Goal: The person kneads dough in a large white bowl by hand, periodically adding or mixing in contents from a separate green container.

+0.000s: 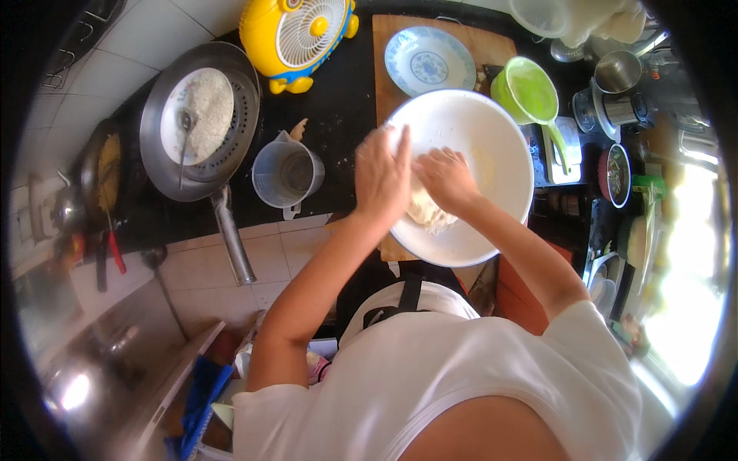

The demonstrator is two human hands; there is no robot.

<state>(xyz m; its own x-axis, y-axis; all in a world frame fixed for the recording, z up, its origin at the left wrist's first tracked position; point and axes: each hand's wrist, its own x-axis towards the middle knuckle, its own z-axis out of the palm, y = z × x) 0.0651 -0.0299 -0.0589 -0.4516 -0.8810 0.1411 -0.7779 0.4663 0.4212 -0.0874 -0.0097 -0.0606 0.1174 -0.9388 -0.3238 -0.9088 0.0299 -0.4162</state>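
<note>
A wide white bowl [501, 173] with a thin dark rim line holds a pale, rough lump of dough [425, 210] at its left side. My left hand [383, 170] is on the bowl's left rim, fingers outside and the thumb side inside, slightly blurred. On top of the dough, my right hand [447, 177] rests with curled fingers that partly hide it. Small dough bits cling to the bowl's inner wall.
A wooden board [392, 109] lies under the bowl, with a blue-patterned plate [429, 60] behind. Right: a green ladle [526, 92] by a kitchen scale [565, 144]. Left: a plastic measuring jug [288, 173], a pan [155, 155] holding a bowl of flour [210, 115], and a yellow fan [265, 34].
</note>
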